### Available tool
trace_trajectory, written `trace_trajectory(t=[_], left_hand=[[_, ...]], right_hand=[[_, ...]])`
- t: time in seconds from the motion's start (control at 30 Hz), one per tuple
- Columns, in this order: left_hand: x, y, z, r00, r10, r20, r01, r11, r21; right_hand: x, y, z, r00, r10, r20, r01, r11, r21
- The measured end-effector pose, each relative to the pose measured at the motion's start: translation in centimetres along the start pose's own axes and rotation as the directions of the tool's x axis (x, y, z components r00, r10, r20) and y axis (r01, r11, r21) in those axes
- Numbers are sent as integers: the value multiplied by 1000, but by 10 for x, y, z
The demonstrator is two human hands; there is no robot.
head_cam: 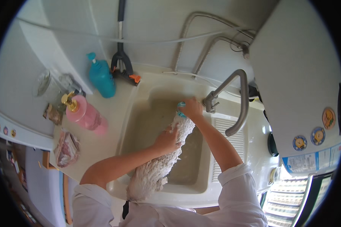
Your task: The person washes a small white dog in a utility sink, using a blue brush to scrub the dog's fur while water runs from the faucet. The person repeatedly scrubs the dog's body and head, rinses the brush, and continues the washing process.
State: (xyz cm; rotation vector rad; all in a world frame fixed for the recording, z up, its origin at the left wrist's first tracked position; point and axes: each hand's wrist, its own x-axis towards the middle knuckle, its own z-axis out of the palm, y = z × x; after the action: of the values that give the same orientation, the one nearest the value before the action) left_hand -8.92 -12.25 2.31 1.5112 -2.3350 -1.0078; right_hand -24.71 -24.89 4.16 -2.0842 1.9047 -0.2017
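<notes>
A long, wet, off-white mop head or shaggy textile [156, 173] lies diagonally over the sink basin [147, 124], from its near edge up toward the far right. Its exact kind is unclear. My left hand [167, 140] rests on its middle with the fingers spread. Near its upper end, my right hand [193, 108] grips a teal scrubbing brush [182, 109], whose bristles touch the white material. Cloudy water stands in the basin around it.
Right of the basin are a gooseneck faucet [244, 99] and a ribbed drainboard [224, 124]. On the left ledge stand a teal pump bottle [102, 78], a pink pump bottle [83, 113] and a crumpled pinkish cloth or bag [66, 150]. A squeeze-mop handle [120, 54] leans behind.
</notes>
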Motion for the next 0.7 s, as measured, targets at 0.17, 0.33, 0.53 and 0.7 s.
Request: trace_trajectory(t=[0.17, 0.33, 0.53, 0.7], left_hand=[[-24, -7, 2, 991, 109, 80, -122, 975, 185], [-30, 0, -8, 981, 179, 71, -187, 974, 132], [-23, -8, 0, 979, 180, 96, -183, 982, 33], [-24, -17, 0, 982, 144, 124, -144, 990, -7]], right_hand=[[12, -50, 0, 880, -192, 434, 300, 934, -194], [51, -33, 18, 936, 105, 337, 56, 899, -435], [43, -45, -3, 945, -39, 323, 174, 899, -402], [9, -58, 21, 896, -196, 399, 271, 952, -143]])
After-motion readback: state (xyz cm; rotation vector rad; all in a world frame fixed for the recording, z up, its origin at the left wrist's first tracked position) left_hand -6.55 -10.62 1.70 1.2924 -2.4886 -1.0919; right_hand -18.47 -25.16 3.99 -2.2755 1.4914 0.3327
